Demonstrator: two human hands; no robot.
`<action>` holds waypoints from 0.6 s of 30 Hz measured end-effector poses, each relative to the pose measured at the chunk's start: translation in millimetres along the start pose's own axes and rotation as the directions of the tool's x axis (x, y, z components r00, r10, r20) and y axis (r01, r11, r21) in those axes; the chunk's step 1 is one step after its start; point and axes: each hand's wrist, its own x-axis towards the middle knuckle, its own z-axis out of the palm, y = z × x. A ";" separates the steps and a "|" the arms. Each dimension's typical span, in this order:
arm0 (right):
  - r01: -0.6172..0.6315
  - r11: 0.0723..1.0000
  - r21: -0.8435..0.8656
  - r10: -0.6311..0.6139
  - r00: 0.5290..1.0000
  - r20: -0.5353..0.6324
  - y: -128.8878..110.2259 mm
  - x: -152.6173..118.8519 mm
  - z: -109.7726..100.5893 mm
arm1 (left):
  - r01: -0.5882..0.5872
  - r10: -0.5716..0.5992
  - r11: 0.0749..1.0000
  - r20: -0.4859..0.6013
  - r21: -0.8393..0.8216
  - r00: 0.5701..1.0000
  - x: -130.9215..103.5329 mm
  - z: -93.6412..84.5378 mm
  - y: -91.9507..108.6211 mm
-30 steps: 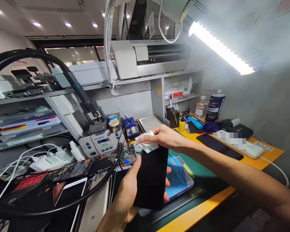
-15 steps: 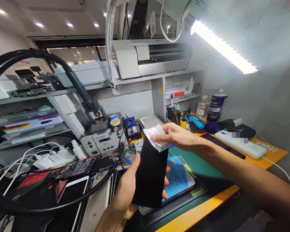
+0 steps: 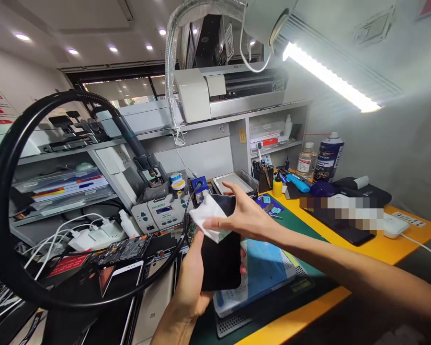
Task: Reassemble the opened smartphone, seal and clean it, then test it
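Head view: left hand [image 3: 189,282] around phone [image 3: 221,266], right hand [image 3: 249,211] closed on tissue [image 3: 207,211], tools [image 3: 258,167] in black holder [image 3: 261,183]

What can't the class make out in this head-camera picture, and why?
Head view, all three:
Part of the black rectangular phone: covered by the white crumpled tissue and right hand.
Left hand: middles of its fingers, behind the phone.
Long white plastic device: top partly pixelated.

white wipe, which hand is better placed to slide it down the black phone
Probably the right hand, which pinches the white wipe over the upper part of the black phone. The left hand is busy holding the phone, thumb along one side and fingertips at the other.
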 end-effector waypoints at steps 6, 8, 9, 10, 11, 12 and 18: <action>-0.029 0.992 0.126 0.039 0.996 -0.075 -3.3 20.1 10.3 | -0.012 0.012 1.000 0.008 0.003 1.000 -2.0 -1.3 5.0; 0.008 0.987 0.158 -0.002 0.999 -0.034 -3.9 4.6 18.0 | -0.083 0.081 0.996 -0.037 -0.040 0.996 1.6 -5.2 4.8; 0.029 0.983 0.180 -0.030 1.000 0.003 -3.8 -3.4 21.6 | -0.134 0.131 0.989 -0.062 -0.058 0.990 3.5 -7.2 4.5; 0.042 0.978 0.205 -0.053 0.997 0.049 -3.6 -9.2 24.4 | -0.184 0.178 0.980 -0.083 -0.074 0.981 5.1 -8.7 4.1; 0.037 0.974 0.225 -0.055 0.996 0.077 -3.7 -11.7 26.4 | -0.220 0.212 0.971 -0.099 -0.087 0.972 6.1 -9.8 3.6; 0.018 0.972 0.236 -0.039 0.995 0.086 -4.1 -10.4 27.3 | -0.229 0.219 0.969 -0.104 -0.096 0.970 6.5 -10.3 3.3; -0.059 0.978 0.200 0.066 0.997 -0.028 -15.4 29.7 27.9 | -0.141 0.132 0.981 -0.071 -0.137 0.989 4.5 -9.6 7.7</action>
